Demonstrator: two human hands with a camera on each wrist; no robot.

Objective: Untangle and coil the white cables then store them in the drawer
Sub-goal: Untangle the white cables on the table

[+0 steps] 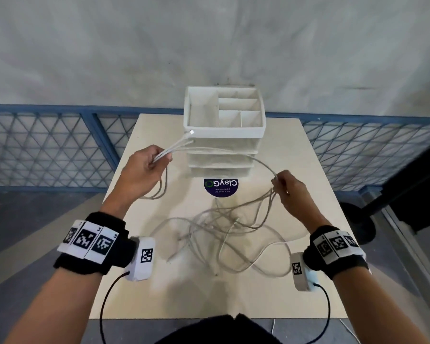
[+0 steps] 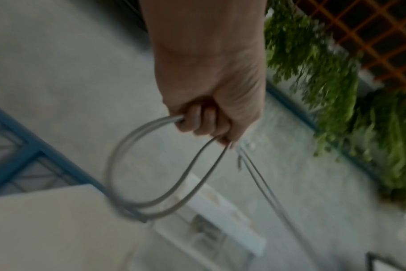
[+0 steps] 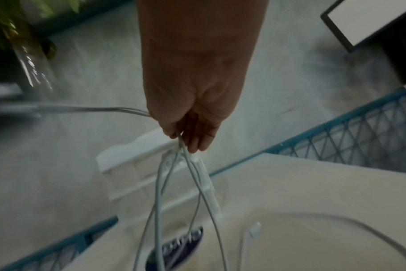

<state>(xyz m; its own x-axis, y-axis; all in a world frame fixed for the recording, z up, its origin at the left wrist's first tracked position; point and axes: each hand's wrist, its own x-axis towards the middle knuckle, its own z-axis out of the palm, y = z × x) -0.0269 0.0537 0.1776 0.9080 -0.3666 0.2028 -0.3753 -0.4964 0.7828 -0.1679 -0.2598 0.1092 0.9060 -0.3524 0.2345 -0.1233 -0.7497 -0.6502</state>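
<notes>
White cables (image 1: 224, 234) sprawl tangled on the counter (image 1: 308, 170) before the drawer unit (image 1: 224, 135). Left hand (image 1: 144, 167) grips several looped strands; right hand (image 1: 289, 191) pinches others, both raised.

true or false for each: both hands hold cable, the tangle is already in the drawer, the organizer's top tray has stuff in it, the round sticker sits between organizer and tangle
1. Both hands hold cable. True: the left hand grips a looped bundle and the right hand pinches strands.
2. The tangle of white cables is in the drawer. False: it lies on the table.
3. The organizer top tray holds items. False: its compartments look empty.
4. The round sticker sits between organizer and tangle. True.
</notes>
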